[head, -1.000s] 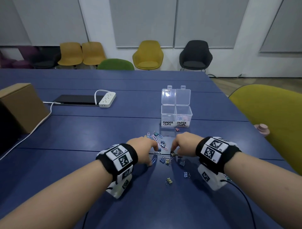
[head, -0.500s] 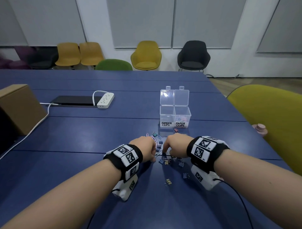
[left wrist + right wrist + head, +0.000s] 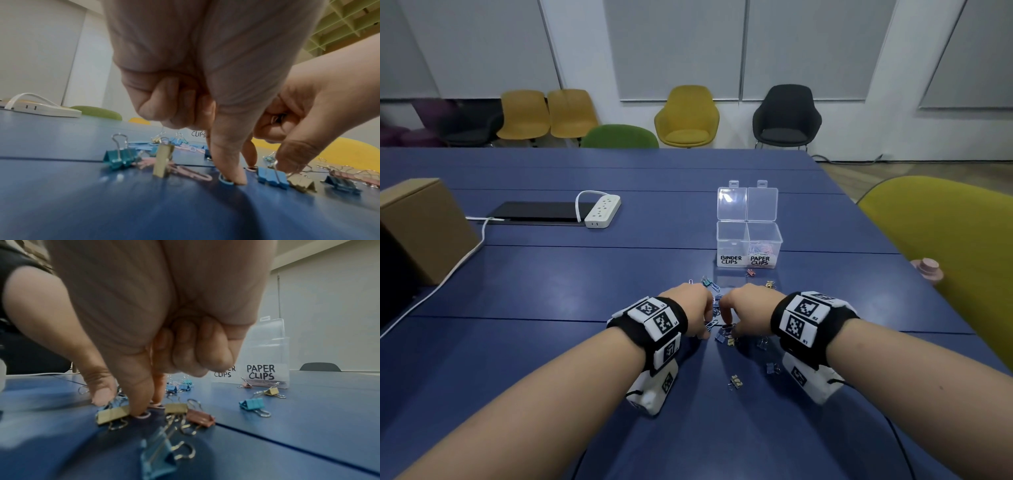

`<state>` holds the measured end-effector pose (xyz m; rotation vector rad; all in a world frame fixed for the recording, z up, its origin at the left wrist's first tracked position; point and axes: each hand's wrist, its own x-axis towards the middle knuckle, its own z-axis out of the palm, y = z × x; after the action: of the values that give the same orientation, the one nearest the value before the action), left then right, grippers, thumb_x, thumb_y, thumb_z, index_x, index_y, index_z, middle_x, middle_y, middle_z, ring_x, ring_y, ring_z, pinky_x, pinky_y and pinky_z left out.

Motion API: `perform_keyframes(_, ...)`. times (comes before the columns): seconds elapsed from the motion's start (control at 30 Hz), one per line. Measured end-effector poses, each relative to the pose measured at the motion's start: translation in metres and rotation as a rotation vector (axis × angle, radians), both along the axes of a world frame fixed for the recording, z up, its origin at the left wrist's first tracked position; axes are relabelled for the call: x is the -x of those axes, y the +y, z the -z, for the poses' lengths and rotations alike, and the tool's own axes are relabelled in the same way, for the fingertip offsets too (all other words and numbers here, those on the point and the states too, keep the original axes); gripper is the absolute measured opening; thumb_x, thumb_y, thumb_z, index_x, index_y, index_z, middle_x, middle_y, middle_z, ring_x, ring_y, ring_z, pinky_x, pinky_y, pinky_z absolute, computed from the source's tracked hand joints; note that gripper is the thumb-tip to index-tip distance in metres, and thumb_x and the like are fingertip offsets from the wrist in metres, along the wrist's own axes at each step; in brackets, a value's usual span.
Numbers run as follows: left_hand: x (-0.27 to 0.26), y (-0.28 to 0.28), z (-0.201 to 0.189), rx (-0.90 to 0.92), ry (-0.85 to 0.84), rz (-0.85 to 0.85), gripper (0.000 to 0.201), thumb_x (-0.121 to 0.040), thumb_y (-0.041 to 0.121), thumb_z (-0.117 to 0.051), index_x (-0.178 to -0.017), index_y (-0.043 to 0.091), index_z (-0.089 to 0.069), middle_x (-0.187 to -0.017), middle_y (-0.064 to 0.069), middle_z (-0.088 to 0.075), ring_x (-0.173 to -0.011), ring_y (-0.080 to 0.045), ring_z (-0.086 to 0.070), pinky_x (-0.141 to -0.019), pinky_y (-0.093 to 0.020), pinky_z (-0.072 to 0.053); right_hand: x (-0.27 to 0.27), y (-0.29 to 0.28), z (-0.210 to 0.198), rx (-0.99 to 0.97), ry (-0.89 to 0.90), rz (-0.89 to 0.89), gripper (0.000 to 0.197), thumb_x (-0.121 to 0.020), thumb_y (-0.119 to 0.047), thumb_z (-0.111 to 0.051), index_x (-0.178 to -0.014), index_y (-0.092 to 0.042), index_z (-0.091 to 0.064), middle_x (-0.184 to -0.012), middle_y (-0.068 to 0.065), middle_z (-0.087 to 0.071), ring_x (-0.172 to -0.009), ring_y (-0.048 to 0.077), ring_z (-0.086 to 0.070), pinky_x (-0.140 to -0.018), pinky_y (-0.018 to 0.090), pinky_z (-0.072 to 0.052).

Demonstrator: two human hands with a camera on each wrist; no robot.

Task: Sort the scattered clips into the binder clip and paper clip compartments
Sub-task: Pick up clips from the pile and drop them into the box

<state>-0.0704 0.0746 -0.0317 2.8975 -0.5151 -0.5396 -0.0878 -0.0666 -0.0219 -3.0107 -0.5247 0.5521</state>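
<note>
Blue paper clip (image 3: 225,180) under left fingertip (image 3: 236,176), perhaps pinned; head view obscured.

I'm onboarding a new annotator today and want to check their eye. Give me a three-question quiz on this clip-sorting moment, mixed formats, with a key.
1. True or false: the compartment labelled BINDER CLIPS already holds a heap of clips.
2. Multiple choice: the left hand has a fingertip on
A. a light blue paper clip
B. the power strip
C. the box lid
3. Fill in: the few clips already sorted lie in the compartment labelled ____.

Key
1. False; it looks empty in the head view.
2. A; the tip presses it onto the table.
3. PAPER CLIPS.
</note>
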Motion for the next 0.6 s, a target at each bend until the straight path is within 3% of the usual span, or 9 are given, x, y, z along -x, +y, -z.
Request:
perform_keyframes(0.17,-0.005,-0.003,0.001,0.036,0.028,0.007,0.018,-0.073,0.014,-0.078,-0.080,0.022,-0.064,-0.065,0.008,-0.057,-0.070,-0.015,-0.056,-0.065,-0.024,-0.043,0.002,0.004,0.000,0.044,-0.023,-0.018,0.021,-0.083,-0.019,-0.064,-0.103,-0.019,-0.068,-0.105,0.008,-0.067,-0.096,0.029,-0.065,-0.078,0.036,-0.054)
perform_keyframes(0.23,-0.006,-0.005,0.000,0.011,0.026,0.013,0.015,-0.072,0.015,-0.078,-0.079,0.021,-0.066,-0.067,0.006,-0.061,-0.070,-0.016,-0.059,-0.066,-0.025,-0.048,0.002,0.006,-0.002,0.064,-0.012,-0.023,0.023,-0.082,-0.020,-0.065,-0.104,-0.016,-0.069,-0.104,0.009,-0.068,-0.095,0.029,-0.065,-0.079,0.036,-0.055)
perform_keyframes(0.33,-0.006,-0.012,-0.004,-0.079,0.025,0.019,0.008,-0.073,0.018,-0.076,-0.079,0.018,-0.070,-0.089,-0.004,-0.072,-0.081,-0.022,-0.066,-0.081,-0.033,-0.057,-0.002,0.012,-0.001,0.106,-0.022,-0.015,0.015,-0.081,-0.018,-0.066,-0.093,-0.009,-0.067,-0.087,0.008,-0.066,-0.082,0.029,-0.063,-0.072,0.034,-0.054)
perform_keyframes(0.37,-0.005,-0.015,-0.006,-0.125,0.021,0.029,0.007,-0.075,0.019,-0.073,-0.078,0.017,-0.068,-0.087,-0.004,-0.070,-0.080,-0.023,-0.064,-0.083,-0.033,-0.056,-0.003,0.014,0.000,0.123,-0.037,-0.014,0.007,-0.082,-0.015,-0.064,-0.085,-0.009,-0.063,-0.075,0.006,-0.060,-0.076,0.029,-0.060,-0.067,0.032,-0.051)
perform_keyframes(0.43,-0.003,-0.019,-0.006,-0.192,-0.013,0.042,0.019,-0.079,0.021,-0.069,-0.067,0.015,-0.055,-0.070,-0.002,-0.056,-0.077,-0.022,-0.055,-0.077,-0.031,-0.052,-0.005,0.016,0.001,0.129,-0.044,0.011,0.011,-0.083,-0.012,-0.062,-0.074,-0.012,-0.055,-0.062,0.002,-0.047,-0.071,0.029,-0.053,-0.063,0.031,-0.045)
perform_keyframes(0.5,-0.002,-0.020,-0.005,-0.196,-0.029,0.041,0.032,-0.081,0.018,-0.066,-0.060,0.015,-0.043,-0.064,-0.002,-0.049,-0.077,-0.024,-0.054,-0.069,-0.030,-0.047,-0.007,0.017,0.000,0.113,-0.031,0.019,0.005,-0.082,-0.013,-0.064,-0.081,-0.010,-0.061,-0.062,0.003,-0.047,-0.072,0.028,-0.053,-0.063,0.030,-0.044)
perform_keyframes(0.6,0.002,-0.020,-0.004,-0.244,-0.024,0.072,0.035,-0.086,0.018,-0.060,-0.059,0.014,-0.038,-0.070,-0.006,-0.052,-0.084,-0.030,-0.058,-0.072,-0.032,-0.047,-0.010,0.015,0.000,0.085,0.014,0.033,0.019,-0.082,-0.017,-0.066,-0.095,-0.004,-0.066,-0.073,0.007,-0.055,-0.074,0.026,-0.053,-0.066,0.030,-0.046)
